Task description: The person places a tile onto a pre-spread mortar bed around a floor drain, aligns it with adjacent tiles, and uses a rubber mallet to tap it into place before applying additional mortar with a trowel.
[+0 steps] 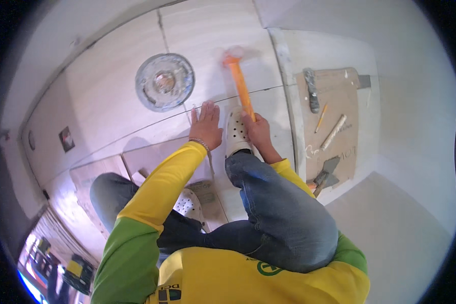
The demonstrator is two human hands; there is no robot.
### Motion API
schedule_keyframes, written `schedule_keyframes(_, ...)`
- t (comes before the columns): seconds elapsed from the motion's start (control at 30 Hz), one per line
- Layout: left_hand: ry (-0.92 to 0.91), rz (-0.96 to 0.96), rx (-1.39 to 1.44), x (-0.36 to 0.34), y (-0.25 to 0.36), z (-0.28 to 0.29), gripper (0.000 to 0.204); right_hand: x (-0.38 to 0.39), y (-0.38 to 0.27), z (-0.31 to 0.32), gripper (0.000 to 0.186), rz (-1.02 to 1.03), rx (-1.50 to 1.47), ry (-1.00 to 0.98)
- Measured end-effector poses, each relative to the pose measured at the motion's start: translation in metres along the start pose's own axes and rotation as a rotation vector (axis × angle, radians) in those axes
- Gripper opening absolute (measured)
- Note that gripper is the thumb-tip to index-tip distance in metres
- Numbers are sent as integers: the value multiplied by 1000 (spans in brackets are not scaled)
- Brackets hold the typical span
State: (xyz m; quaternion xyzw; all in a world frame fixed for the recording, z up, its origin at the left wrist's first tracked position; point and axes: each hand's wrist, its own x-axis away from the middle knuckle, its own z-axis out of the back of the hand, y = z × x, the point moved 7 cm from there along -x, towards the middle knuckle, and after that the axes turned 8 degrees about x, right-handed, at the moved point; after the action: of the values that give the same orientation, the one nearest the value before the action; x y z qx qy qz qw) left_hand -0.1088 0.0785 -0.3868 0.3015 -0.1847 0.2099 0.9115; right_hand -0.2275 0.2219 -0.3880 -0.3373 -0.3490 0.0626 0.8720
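My right hand (257, 133) is wrapped round the orange handle of a mallet (240, 83). Its pale head is smeared by motion above a large light floor tile (207, 45). Palm down, my left hand (206, 124) lies on the tiles with its fingers stretched out, close to the thin dark joint between them. A bracelet circles that wrist. Between my hands is one of my white clogs (236, 129), set on the tile. Beyond my left hand stands a round grey bucket (143, 83) smeared with mortar, with something brownish in its middle.
At right, a cardboard sheet (334, 139) carries a dark-stained tool (311, 91), a pencil (321, 117), a pale stick (334, 131) and a trowel (329, 169). A raised pale strip (292, 101) runs beside it. Boards (99, 180) lie at left; equipment (78, 271) stands lower left.
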Motion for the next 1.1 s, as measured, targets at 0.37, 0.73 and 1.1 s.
schedule_keyframes(0.37,-108,28,-68,-16,11,-6,81,1,2,6,59,-16,-17,-29)
schedule_keyframes(0.73,-74,96,-129,-20,18,-7,80,13,-13,12,60,-86,-55,-99)
schedule_keyframes(1.1,-302,-365,-240,-89,79,-6,66,20,9,17,47,82,-161,124)
